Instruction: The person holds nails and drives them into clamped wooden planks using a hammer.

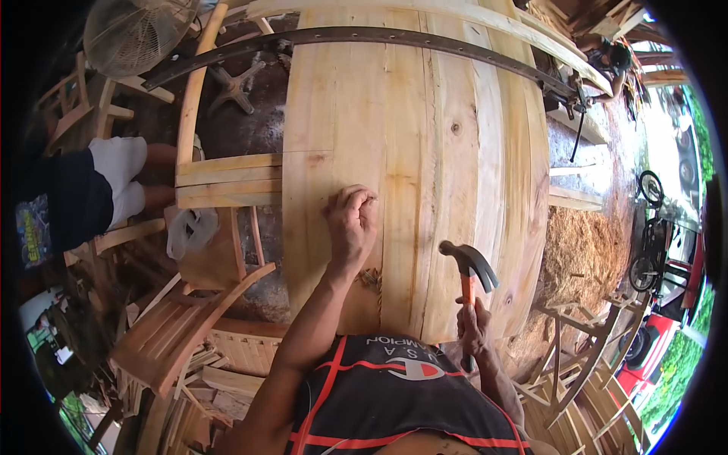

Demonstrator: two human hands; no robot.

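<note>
My right hand (475, 327) is wrapped round the handle of a claw hammer (472, 267). The hammer's dark head is raised over the right half of a wide wooden panel (409, 98) made of several pale boards side by side. Resting on the panel's left half, my left hand (353, 221) is closed, its fingers pressed together; whatever it may hold is hidden. Between that hand and my body lies a small heap of thin dark pieces that look like nails (369, 279).
A long metal bar clamp (364, 35) crosses the panel's far end. Chairs (178, 322) and wooden frames stand left and right. A person (83, 189) stands at left, another person (607, 61) is at far right. A fan (136, 34) stands back left; wood shavings (584, 262) cover the right floor.
</note>
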